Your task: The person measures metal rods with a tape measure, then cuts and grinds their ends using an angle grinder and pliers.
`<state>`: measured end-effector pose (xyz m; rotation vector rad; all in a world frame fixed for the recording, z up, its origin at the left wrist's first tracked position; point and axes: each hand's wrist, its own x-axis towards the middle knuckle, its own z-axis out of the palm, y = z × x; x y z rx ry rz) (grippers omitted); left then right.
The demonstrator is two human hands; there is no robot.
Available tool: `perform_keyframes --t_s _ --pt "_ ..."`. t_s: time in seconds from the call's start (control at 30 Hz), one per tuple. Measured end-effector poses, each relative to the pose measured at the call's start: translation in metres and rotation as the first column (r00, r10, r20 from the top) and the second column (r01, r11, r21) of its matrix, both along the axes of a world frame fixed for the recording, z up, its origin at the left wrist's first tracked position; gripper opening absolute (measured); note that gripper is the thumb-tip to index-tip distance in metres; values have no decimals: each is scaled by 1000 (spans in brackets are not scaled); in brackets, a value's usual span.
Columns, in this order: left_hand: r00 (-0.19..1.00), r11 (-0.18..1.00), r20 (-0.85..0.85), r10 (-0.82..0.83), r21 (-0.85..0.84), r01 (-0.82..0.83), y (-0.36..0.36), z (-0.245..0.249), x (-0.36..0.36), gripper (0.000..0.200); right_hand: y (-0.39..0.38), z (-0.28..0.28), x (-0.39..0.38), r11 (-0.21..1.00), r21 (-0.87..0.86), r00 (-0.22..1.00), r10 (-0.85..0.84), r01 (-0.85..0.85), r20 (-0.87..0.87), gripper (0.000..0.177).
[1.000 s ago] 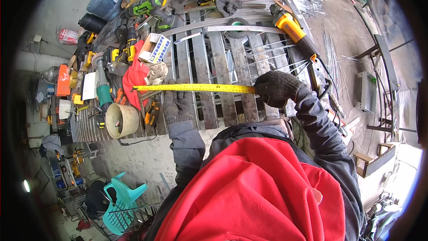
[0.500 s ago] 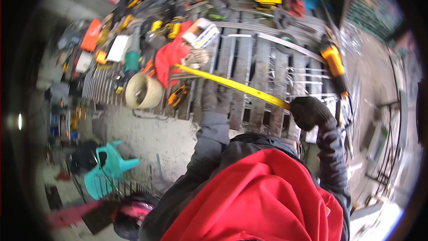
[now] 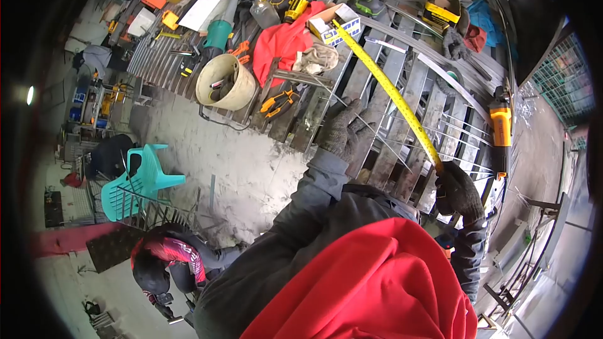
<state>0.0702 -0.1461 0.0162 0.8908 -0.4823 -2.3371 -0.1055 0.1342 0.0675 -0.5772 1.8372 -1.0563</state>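
Here we are, up on the person's head, one camera peering forward and down! Very near, the red garment fills the bottom; beyond it come the left hand, the right hand and the tabletop, stretching toward the upper edge. It's a wide, bulging view, dark-cornered, sweeping in a chair and co-worker off left.

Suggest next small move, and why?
Probably bring the left hand over to steady the yellow tape-measure blade: only the right hand grips it, at the near end, while the far end overlaps the cardboard box in view and the left hand sits apart.
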Motion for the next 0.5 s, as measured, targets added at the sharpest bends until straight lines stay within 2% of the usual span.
perform_keyframes --t_s 0.1,0.27,0.37,0.43,0.5 --pt "999 999 36 -38 -12 39 5 3 3 19 7 -8 -1 998 1 995 60 -60 -84 25" --pt "998 998 51 -48 -41 50 5 0 3 24 10 -5 4 995 59 996 79 -76 -41 27" --pt "995 995 68 -73 -61 77 5 7 1 26 18 -24 3 994 -33 985 101 -106 -141 26" --pt "997 996 -26 -77 -51 76 3 4 0 27 19 -27 4 999 34 991 -17 12 133 26" --pt "994 997 -91 -67 -52 62 2 -7 -1 26 15 -18 6 999 44 986 -22 14 167 26"
